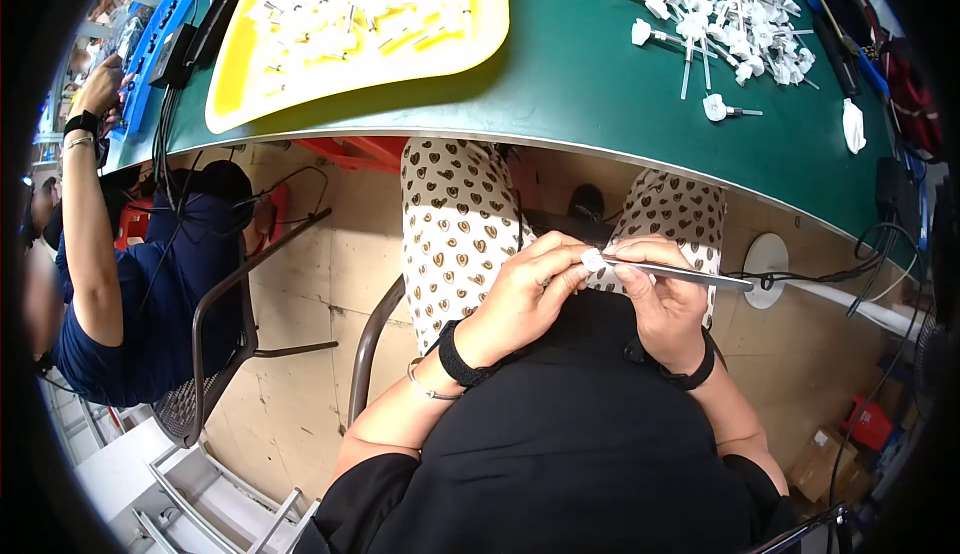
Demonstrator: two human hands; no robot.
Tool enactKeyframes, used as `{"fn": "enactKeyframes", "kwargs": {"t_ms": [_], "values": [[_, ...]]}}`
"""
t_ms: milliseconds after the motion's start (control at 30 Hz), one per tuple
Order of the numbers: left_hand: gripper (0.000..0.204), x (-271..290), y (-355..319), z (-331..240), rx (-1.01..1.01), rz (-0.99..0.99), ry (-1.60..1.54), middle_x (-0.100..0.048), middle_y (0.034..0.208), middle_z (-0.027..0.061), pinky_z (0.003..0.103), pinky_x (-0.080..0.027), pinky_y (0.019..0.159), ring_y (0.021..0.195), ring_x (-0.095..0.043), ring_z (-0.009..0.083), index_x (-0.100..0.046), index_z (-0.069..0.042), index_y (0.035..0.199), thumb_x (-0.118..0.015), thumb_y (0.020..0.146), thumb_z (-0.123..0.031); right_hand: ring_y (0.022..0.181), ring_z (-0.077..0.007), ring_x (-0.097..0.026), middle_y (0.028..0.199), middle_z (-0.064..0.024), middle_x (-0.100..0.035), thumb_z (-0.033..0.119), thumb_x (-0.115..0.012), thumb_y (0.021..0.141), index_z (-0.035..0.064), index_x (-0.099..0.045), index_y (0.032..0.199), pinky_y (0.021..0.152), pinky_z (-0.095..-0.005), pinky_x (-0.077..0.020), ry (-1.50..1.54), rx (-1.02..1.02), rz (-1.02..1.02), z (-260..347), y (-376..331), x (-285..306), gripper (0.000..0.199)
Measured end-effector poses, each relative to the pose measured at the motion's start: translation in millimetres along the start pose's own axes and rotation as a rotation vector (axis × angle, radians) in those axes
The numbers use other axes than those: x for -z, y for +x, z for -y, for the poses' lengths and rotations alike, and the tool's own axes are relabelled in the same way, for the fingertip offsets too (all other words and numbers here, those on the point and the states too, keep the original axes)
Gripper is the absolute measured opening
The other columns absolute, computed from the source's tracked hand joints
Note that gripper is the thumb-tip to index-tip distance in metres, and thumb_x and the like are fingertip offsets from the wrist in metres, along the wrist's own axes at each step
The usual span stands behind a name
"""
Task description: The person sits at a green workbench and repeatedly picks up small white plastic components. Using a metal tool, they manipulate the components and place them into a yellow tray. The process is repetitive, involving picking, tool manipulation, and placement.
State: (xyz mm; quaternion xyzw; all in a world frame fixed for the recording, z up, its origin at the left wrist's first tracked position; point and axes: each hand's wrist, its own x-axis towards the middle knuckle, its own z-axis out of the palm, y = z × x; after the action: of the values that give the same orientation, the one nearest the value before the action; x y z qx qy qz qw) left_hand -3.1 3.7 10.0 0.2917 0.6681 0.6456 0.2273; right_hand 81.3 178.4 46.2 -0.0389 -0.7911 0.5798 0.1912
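Over my lap, just off the table's near edge, both hands meet at a small white plastic part. My left hand is closed, pinching that part between thumb and fingertips. My right hand is closed around a slim grey metal tool, which may be tweezers. The tool's broad end points right, while its other end reaches toward the white part. Fingers cover the tip, so I cannot see exactly how it touches the part.
On the green table, a yellow tray holds many white parts with thin metal pins. A loose pile of similar parts lies at the right. Cables hang at the right edge. At the left another person's arm reaches a blue rack.
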Motion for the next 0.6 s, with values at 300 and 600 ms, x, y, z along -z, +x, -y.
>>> {"fn": "enactKeyframes", "kwargs": {"t_ms": [300,600], "values": [[0.015,-0.7,-0.5,-0.2,-0.049,-0.011,0.113,-0.07,0.104,0.0112,0.028,-0.058,0.073,0.083,-0.069,0.0168,-0.073,0.005,0.114,-0.069,0.099,0.003,0.085,-0.016,-0.07,0.102,-0.012,-0.074,0.002,-0.072,0.099,-0.0034,-0.071,0.11,0.075,-0.0284,-0.0569,0.044,-0.103,-0.041,-4.5,-6.3,-2.9,0.012],[0.019,-1.6,-1.6,-1.1,-0.101,-0.012,0.19,-0.071,0.103,0.013,0.033,-0.058,0.079,0.091,-0.071,0.0243,-0.073,0.002,0.114,-0.072,0.095,0.004,0.083,-0.0165,-0.071,0.097,-0.0108,-0.075,0.001,-0.072,0.099,-0.0033,-0.072,0.106,0.073,-0.029,-0.0564,0.005,-0.122,-0.04,-2.0,-5.7,-3.4,0.008]]}}
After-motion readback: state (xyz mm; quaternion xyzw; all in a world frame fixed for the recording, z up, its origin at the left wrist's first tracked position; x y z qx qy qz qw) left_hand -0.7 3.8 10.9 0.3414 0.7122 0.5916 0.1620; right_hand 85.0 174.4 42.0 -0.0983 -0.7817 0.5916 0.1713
